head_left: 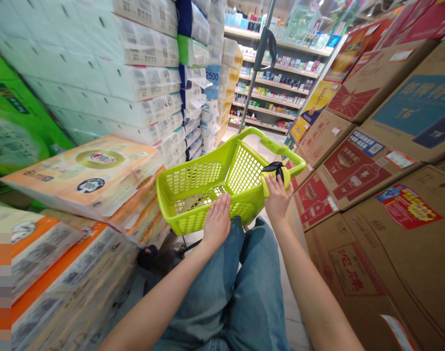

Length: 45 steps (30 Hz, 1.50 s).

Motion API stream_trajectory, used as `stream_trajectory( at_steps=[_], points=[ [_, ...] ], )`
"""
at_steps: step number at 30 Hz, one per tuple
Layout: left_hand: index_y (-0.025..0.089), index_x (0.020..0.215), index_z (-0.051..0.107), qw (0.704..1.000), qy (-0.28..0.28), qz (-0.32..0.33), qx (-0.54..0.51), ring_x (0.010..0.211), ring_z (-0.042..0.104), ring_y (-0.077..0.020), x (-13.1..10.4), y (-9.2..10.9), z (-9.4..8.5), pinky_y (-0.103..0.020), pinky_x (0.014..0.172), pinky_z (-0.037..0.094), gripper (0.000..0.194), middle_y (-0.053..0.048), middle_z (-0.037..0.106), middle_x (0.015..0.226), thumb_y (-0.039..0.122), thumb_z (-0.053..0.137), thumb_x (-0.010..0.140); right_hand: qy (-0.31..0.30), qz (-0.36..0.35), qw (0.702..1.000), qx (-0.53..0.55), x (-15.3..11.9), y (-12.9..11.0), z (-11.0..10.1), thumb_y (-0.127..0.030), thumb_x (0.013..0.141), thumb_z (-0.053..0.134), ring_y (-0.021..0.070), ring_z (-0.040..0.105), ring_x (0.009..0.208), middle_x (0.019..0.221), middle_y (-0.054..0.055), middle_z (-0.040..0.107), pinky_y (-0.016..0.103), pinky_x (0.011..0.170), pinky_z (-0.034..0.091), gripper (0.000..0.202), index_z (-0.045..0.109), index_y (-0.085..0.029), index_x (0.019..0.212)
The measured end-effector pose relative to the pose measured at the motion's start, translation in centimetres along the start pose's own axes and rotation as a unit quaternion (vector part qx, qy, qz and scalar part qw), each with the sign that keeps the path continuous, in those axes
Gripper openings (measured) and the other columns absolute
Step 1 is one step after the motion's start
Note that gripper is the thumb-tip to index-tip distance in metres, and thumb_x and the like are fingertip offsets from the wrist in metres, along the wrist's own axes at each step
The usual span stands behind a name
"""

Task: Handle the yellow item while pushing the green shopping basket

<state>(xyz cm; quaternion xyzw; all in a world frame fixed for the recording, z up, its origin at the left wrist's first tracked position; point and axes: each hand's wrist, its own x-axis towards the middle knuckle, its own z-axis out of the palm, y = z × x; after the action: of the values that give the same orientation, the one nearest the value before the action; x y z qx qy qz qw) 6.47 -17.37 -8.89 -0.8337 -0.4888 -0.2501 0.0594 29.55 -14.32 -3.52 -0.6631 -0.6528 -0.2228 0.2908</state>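
Observation:
A lime-green basket [193, 180] with lattice walls stands in front of my knees, with nothing visible inside it. My left hand [218, 219] lies flat against its near wall, fingers extended and pressed on the rim. At the basket's right end, my right hand [277, 195] has its fingers over a yellow item with a black strap [267, 181], beside the green handle [277, 146]. Jeans-clad legs reach up to the basket's near side.
Stacked tissue packs [149, 78] line the left, with an orange pack [94, 170] jutting out near the basket. Cardboard boxes [401, 243] rise at the right. A metal pole [254, 78] and stocked shelves [284, 68] stand ahead.

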Motion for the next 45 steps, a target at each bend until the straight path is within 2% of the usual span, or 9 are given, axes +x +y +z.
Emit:
stream_trajectory(
  at_steps=[5,8,13,20,24,31,36,41,45],
  points=[
    [0.008,0.157,0.013,1.000,0.004,0.004,-0.003,0.152,0.020,-0.0229,-0.1,-0.1,0.0,-0.040,0.124,0.018,0.079,-0.012,0.025,0.163,0.015,0.044,0.085,-0.052,-0.048,0.996,0.054,-4.1,-7.9,1.4,0.000,0.080,0.042,0.0218,0.042,0.143,0.146,0.002,0.055,0.052,0.122,0.012,0.069,0.050,-0.027,0.142],
    [0.007,0.157,0.014,1.000,-0.002,0.003,0.001,0.152,0.020,-0.0236,-0.2,-0.1,-0.2,-0.041,0.124,0.018,0.078,-0.012,0.025,0.163,0.016,0.044,0.085,-0.067,-0.092,0.991,0.067,-5.4,-9.2,1.1,0.000,0.082,0.043,0.0198,0.041,0.143,0.148,0.003,0.053,0.049,0.124,0.010,0.069,0.046,-0.028,0.145],
    [0.006,0.157,0.016,1.000,-0.009,0.008,0.005,0.152,0.019,-0.0230,-0.1,-0.1,-0.4,-0.040,0.124,0.018,0.080,-0.012,0.023,0.164,0.018,0.047,0.084,-0.087,-0.181,0.979,0.035,-3.8,-3.7,-0.8,0.001,0.082,0.044,0.0178,0.045,0.140,0.148,0.002,0.053,0.049,0.124,0.002,0.071,0.045,-0.030,0.146],
    [0.007,0.157,0.014,1.000,-0.008,0.009,0.008,0.152,0.020,-0.0226,0.0,0.0,-0.4,-0.039,0.124,0.017,0.078,-0.012,0.023,0.164,0.019,0.046,0.087,-0.008,-0.041,0.999,-0.018,0.1,3.1,-1.3,-0.002,0.081,0.044,0.0241,0.046,0.139,0.145,0.004,0.056,0.057,0.121,0.009,0.064,0.054,-0.027,0.140],
    [0.006,0.157,0.016,1.000,-0.001,0.002,0.007,0.152,0.021,-0.0231,-0.1,0.1,-0.2,-0.039,0.125,0.016,0.077,-0.012,0.022,0.164,0.018,0.046,0.087,-0.012,-0.004,1.000,-0.015,-1.9,-1.5,0.2,0.001,0.077,0.043,0.0247,0.043,0.141,0.148,0.004,0.053,0.055,0.121,0.013,0.072,0.050,-0.027,0.143],
    [0.004,0.156,0.018,1.000,-0.012,-0.002,0.015,0.152,0.020,-0.0239,-0.2,0.0,-0.1,-0.041,0.124,0.018,0.075,-0.013,0.025,0.163,0.017,0.044,0.086,-0.072,-0.099,0.992,0.035,-6.3,-9.4,0.9,0.000,0.082,0.044,0.0204,0.039,0.144,0.150,0.002,0.050,0.045,0.121,0.020,0.069,0.047,-0.026,0.146],
    [0.007,0.157,0.017,1.000,-0.010,0.005,0.012,0.152,0.020,-0.0227,-0.1,-0.1,-0.3,-0.039,0.124,0.018,0.078,-0.011,0.024,0.164,0.017,0.047,0.085,-0.078,-0.154,0.985,0.007,-3.9,-3.8,-1.0,0.001,0.084,0.042,0.0196,0.046,0.139,0.147,0.003,0.054,0.054,0.123,-0.001,0.067,0.048,-0.028,0.144],
    [0.008,0.158,0.013,1.000,-0.007,0.007,0.008,0.152,0.021,-0.0229,-0.1,-0.1,-0.2,-0.040,0.124,0.019,0.079,-0.011,0.023,0.164,0.018,0.046,0.087,-0.031,-0.047,0.998,-0.042,0.2,3.1,-2.4,-0.002,0.083,0.043,0.0237,0.048,0.137,0.145,0.004,0.056,0.061,0.121,0.001,0.063,0.053,-0.028,0.140],
    [0.008,0.158,0.011,1.000,-0.002,0.002,0.003,0.152,0.022,-0.0240,-0.1,0.0,0.0,-0.041,0.124,0.020,0.081,-0.012,0.025,0.163,0.018,0.047,0.086,-0.009,0.041,0.998,-0.039,0.4,1.3,-1.4,-0.003,0.077,0.045,0.0273,0.046,0.138,0.146,0.005,0.055,0.065,0.118,0.005,0.068,0.053,-0.028,0.140]
  ],
)
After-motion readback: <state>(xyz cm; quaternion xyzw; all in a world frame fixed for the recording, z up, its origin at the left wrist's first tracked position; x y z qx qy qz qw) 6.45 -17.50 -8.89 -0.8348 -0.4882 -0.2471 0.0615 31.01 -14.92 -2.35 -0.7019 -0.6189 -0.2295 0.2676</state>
